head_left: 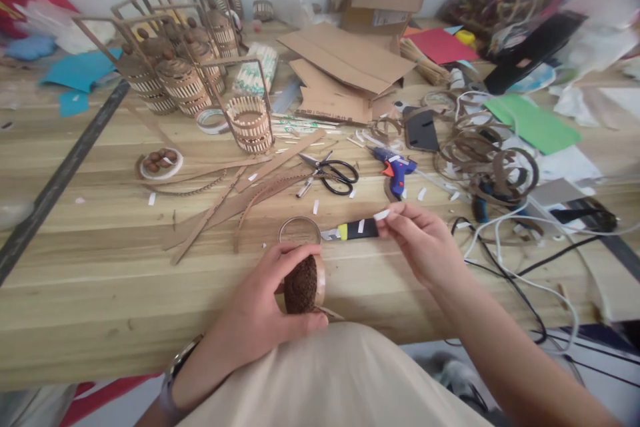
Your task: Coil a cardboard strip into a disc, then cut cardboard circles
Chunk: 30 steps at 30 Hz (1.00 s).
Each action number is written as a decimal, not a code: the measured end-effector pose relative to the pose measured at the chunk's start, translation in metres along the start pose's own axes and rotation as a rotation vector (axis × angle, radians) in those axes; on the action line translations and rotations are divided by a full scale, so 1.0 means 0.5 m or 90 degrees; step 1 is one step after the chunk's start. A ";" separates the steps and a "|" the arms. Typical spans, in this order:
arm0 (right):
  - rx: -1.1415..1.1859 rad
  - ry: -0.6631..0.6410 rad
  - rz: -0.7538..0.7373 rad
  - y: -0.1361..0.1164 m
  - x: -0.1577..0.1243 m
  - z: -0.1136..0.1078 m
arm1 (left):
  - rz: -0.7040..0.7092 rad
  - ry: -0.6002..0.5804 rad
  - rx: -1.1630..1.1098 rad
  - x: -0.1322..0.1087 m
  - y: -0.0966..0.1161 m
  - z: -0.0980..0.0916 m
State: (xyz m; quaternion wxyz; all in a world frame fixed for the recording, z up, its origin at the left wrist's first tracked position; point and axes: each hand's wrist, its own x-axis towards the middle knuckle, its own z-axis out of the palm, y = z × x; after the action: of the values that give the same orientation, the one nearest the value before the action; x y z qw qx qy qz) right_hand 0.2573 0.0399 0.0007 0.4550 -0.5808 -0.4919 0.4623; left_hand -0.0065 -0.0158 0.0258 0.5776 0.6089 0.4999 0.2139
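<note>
My left hand (pixel 265 303) is wrapped round a small round piece with a rough dark brown face (pixel 301 285) and a pale band on its rim, close to the table's front edge. A thin strip end sticks out below it. Between thumb and fingertips, my right hand (pixel 425 240) pinches a small white paper strip (pixel 381 215). Just under those fingertips lies a utility knife (pixel 357 229) with a black and yellow handle, blade toward the left. A thin brown ring (pixel 299 231) rests beyond my left hand, beside the blade tip.
Scissors (pixel 336 173) and a blue glue gun (pixel 395 170) lie farther back. Small stick baskets with tall handles (pixel 250 123) stand at back left. Brown strips (pixel 220 213) lie left, coiled strips (pixel 500 153) right. Cables (pixel 520 273) trail over the right front edge.
</note>
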 end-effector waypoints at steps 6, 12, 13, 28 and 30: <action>-0.109 0.323 -0.044 0.087 0.025 -0.146 | -0.011 0.014 0.011 -0.005 -0.009 0.003; -0.216 0.391 -0.058 0.130 0.052 -0.235 | -0.043 0.040 -0.009 -0.008 0.000 0.008; -0.237 0.379 -0.058 0.132 0.057 -0.240 | -0.044 0.040 -0.013 -0.009 0.001 0.008; -0.394 0.184 -0.295 0.006 -0.039 -0.091 | 0.005 0.076 -0.016 0.002 -0.006 0.009; -0.333 -0.019 -0.449 -0.026 -0.075 -0.030 | -0.002 0.083 -0.003 0.003 0.000 0.008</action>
State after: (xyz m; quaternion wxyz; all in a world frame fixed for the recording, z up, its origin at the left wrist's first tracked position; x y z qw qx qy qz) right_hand 0.2669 0.0030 0.0193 0.4156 -0.4659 -0.7672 0.1470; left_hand -0.0024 -0.0166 0.0244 0.5456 0.5917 0.5367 0.2534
